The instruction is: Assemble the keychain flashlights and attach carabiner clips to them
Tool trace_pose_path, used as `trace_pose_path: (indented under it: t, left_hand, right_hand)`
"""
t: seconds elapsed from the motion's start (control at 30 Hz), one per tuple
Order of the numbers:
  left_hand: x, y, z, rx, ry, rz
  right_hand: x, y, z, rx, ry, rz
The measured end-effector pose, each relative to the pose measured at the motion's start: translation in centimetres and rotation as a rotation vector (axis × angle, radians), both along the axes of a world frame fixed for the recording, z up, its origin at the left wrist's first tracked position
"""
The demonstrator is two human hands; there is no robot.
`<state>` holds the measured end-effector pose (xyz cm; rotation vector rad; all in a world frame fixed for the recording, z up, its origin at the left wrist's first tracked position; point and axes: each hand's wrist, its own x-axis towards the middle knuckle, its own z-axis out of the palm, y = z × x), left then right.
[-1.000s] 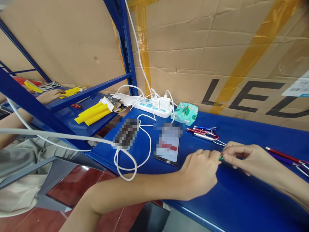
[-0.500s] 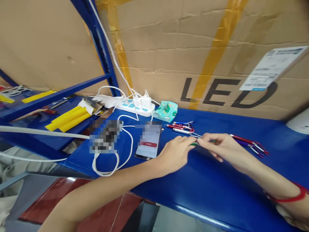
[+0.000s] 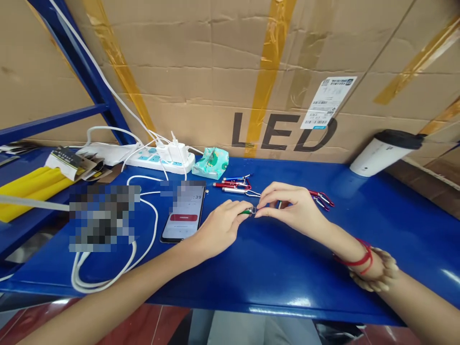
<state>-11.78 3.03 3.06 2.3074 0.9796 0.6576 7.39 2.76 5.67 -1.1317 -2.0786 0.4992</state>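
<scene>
Between the fingertips of my left hand (image 3: pixel 224 220) is a small green metal tube (image 3: pixel 247 211), mostly covered by the fingers. My right hand (image 3: pixel 291 203) pinches the silvery end of that tube. Another small piece (image 3: pixel 280 204) shows under the right-hand fingers, too little of it to name. Just beyond my hands lie slim metal tubes with carabiner clips: a blue one (image 3: pixel 235 179), a red one (image 3: pixel 224 184) and a silver one (image 3: pixel 235 190). More clip-ended tubes (image 3: pixel 323 199), red and purple, are partly hidden behind my right hand.
A phone (image 3: pixel 181 215) lies left of my hands on the blue table (image 3: pixel 273 273). Behind it are a power strip (image 3: pixel 154 160) with white cables and a green soft pack (image 3: pixel 212 163). A lidded cup (image 3: pixel 384 151) leans at the back right, near a large cardboard box (image 3: pixel 201 72).
The view has swung right, bringing the whole cup into sight. The silvery end of the green tube now shows between my fingertips; both hands stay at it.
</scene>
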Motion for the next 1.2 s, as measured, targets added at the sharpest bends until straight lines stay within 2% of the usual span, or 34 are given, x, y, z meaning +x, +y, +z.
trace_pose_path:
  t: [0.23, 0.47, 0.53, 0.6, 0.73, 0.8, 0.97, 1.1, 1.2]
  left_hand:
    - [-0.1, -0.2, -0.2, 0.041, 0.011, -0.004]
    - [-0.2, -0.7, -0.2, 0.08, 0.103, -0.026]
    - [-0.3, -0.9, -0.5, 0.085, 0.117, 0.006]
    - [-0.3, -1.0, -0.8, 0.134, 0.122, 0.026]
    - [-0.4, -0.8, -1.5, 0.391, 0.07, -0.004]
    - [-0.4, -0.6, -1.6, 0.458, 0.045, -0.018]
    - [-0.2, -0.6, -1.1, 0.344, -0.005, -0.007]
    - [-0.2, -0.7, -0.8, 0.213, 0.01, 0.004]
    - [-0.4, -0.6, -0.7, 0.186, 0.054, 0.018]
  right_hand:
    - [-0.1, -0.2, -0.4, -0.038, 0.028, -0.023]
    - [-0.2, -0.3, -0.9, -0.062, 0.008, 0.025]
    - [-0.5, -0.5, -1.0, -0.158, 0.028, 0.006]
    - [-0.9, -0.8, -1.1, -0.32, 0.078, -0.039]
    - [-1.7, -1.3, -1.0, -0.701, 0.159, -0.136]
    - [-1.8, -1.3, -0.8, -0.838, 0.184, -0.148]
    - [-1.4, -0.9, -0.2, -0.959, 0.269, -0.088]
    - [-1.1, -0.7, 0.2, -0.93, 0.222, -0.032]
    - [-0.9, -0.8, 0.3, -0.87, 0.141, 0.023]
